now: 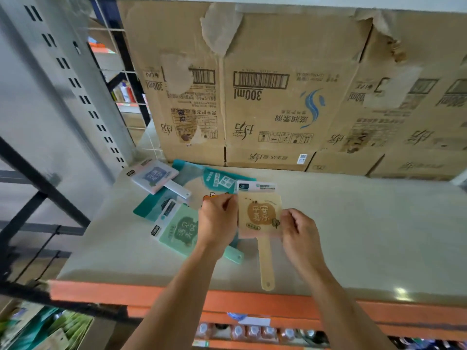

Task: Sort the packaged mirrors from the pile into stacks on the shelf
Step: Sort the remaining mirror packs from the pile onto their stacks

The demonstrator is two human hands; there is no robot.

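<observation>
Your left hand and right hand pinch the yellow mirror by its sides; the green mirror under your left wrist could get dragged along.

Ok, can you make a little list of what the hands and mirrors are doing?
yellow mirror: between both hands, handle toward the person
left hand: holds its left edge
right hand: holds its right edge
green mirror: lying on the shelf, left of it
pink-white mirror: farther back, left
cardboard boxes: along the back
</observation>
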